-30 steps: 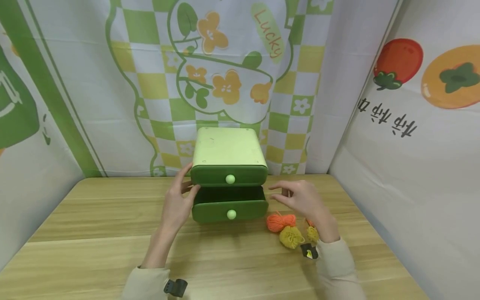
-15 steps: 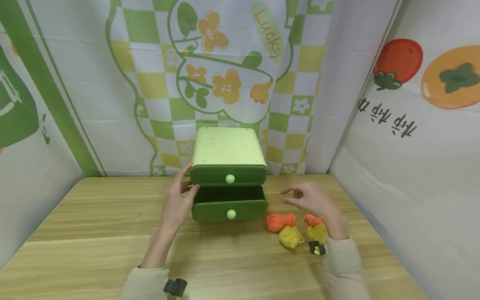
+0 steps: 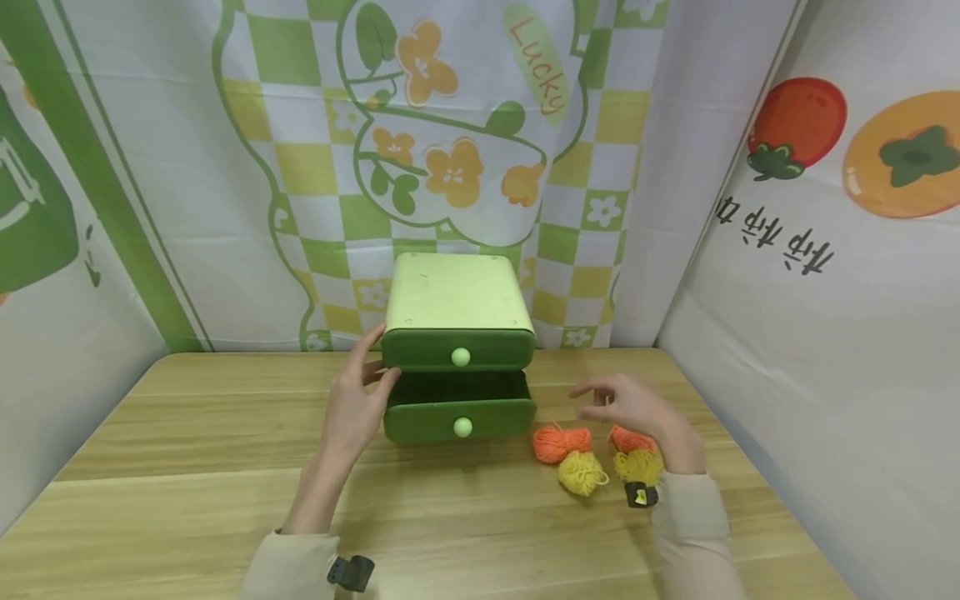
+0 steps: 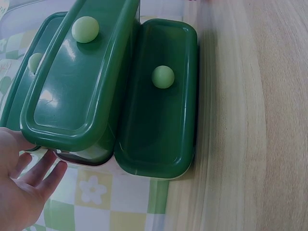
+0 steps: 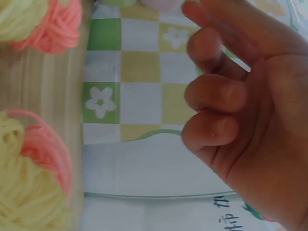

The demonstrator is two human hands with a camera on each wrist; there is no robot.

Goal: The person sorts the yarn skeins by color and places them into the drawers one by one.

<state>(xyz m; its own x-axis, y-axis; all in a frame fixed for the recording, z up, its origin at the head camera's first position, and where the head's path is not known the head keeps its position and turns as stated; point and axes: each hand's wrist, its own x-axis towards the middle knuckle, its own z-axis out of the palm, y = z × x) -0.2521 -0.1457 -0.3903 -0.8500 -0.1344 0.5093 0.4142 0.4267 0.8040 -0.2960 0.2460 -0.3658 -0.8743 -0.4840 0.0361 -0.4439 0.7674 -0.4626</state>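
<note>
A small cabinet has a light green top and dark green drawers with round knobs. Its middle drawer is pulled out, and the dark inside shows; the top drawer is in. Below it, the bottom drawer shows in the left wrist view. My left hand rests at the cabinet's left side, thumb at the pulled-out drawer's edge and fingers extended along the side. To the right of the drawer hovers my right hand, holding nothing, its fingers loosely bent. Close by lie orange yarn and yellow yarn.
A second pair, orange yarn and yellow yarn, lies on the wooden table beside the right wrist, partly behind it. Patterned cloth hangs close behind the cabinet, with printed cloth walls on both sides.
My right hand has drawn back to the right, away from the drawer, uncovering more of the right-hand yarn pair. The left hand and the drawers have stayed put.
</note>
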